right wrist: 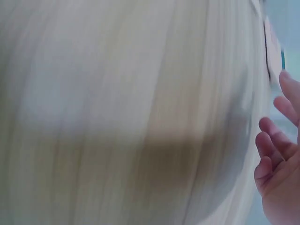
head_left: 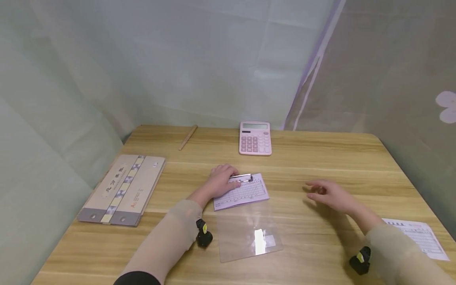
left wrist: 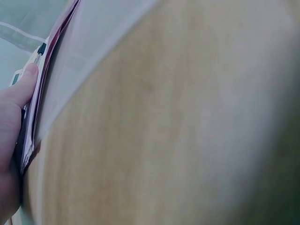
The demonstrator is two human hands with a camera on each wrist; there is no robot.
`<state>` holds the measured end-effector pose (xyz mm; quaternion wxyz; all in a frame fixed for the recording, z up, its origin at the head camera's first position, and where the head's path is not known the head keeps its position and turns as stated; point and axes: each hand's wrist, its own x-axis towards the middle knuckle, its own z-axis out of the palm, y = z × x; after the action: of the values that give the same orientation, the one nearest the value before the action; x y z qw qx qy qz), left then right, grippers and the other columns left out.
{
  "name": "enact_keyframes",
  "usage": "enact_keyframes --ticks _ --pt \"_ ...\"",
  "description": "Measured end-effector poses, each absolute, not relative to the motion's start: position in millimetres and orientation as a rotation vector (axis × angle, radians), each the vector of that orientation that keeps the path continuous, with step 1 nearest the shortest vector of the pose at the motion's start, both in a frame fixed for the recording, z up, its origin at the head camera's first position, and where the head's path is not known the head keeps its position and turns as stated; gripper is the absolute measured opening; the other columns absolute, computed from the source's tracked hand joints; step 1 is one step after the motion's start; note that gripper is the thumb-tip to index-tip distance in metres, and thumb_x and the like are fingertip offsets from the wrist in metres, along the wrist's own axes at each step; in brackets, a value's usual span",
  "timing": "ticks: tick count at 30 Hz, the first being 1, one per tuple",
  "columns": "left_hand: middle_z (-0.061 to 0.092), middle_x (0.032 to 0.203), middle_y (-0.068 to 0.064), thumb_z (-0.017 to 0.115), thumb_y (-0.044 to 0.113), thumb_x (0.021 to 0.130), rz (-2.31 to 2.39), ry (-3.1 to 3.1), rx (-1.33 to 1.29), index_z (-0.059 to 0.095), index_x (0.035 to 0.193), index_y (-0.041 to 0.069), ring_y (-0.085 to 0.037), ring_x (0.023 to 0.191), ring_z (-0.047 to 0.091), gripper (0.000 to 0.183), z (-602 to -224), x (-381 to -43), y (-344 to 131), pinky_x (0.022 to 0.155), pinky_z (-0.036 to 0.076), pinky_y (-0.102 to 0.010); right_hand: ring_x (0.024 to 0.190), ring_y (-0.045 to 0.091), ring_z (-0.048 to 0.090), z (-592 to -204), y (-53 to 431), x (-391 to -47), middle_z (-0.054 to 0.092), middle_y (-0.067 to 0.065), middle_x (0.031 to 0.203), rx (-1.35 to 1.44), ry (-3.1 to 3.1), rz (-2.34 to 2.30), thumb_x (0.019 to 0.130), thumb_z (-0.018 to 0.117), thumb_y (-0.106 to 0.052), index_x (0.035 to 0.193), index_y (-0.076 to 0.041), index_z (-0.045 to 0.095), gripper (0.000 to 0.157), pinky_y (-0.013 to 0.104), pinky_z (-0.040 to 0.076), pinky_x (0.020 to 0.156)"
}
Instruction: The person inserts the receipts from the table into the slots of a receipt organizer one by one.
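A clear clipboard [head_left: 246, 237] lies on the wooden table in front of me, with a small stack of printed forms [head_left: 246, 194] under its metal clip [head_left: 246, 179]. My left hand [head_left: 220, 181] grips the clipboard at the clip's left end, thumb on the forms and the other fingers over the top edge. In the left wrist view the thumb [left wrist: 29, 84] lies along the forms, and the other fingers are hidden. Above the table to the right of the clipboard, my right hand [head_left: 331, 194] holds nothing. Its fingers [right wrist: 272, 145] are loosely bent in the right wrist view.
A pink calculator [head_left: 255, 138] sits at the back of the table, with a thin wooden stick [head_left: 188, 137] to its left. On the left lies a beige folder [head_left: 122, 190] with a grey lower edge. A printed sheet [head_left: 418, 237] lies partly under my right forearm.
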<state>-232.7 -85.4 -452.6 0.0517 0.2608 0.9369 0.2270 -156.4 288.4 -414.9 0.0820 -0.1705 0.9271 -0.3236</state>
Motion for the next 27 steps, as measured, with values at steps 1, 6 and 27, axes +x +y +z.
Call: enact_keyframes --ticks 1,6,27 --pt "0.054 0.120 -0.003 0.060 0.044 0.088 0.693 2.850 0.792 0.057 0.119 0.013 -0.024 0.116 0.043 0.044 -453 -233 -85 0.100 0.027 -0.042 0.086 0.019 0.054 -413 299 -154 0.062 0.012 0.106 -0.499 2.784 -0.933 0.089 0.064 -0.027 0.124 0.001 0.057 0.045 0.032 0.046 0.069" --pt "0.054 0.120 -0.003 0.059 0.046 0.088 0.677 2.853 0.789 0.057 0.120 0.013 -0.024 0.117 0.043 0.045 -454 -233 -84 0.100 0.026 -0.041 0.082 0.016 0.052 -408 349 -138 0.062 0.012 0.105 -0.448 2.826 -0.802 0.087 0.067 -0.026 0.121 0.000 0.059 0.043 0.029 0.044 0.065" --pt "0.054 0.121 -0.003 0.062 0.045 0.087 0.675 2.858 0.788 0.058 0.120 0.014 -0.024 0.117 0.043 0.046 -453 -234 -85 0.101 0.026 -0.041 0.082 0.016 0.051 -429 473 -82 0.063 0.022 0.103 -0.146 2.940 -0.386 0.081 0.073 -0.031 0.106 0.002 0.067 0.042 0.025 0.037 0.059"
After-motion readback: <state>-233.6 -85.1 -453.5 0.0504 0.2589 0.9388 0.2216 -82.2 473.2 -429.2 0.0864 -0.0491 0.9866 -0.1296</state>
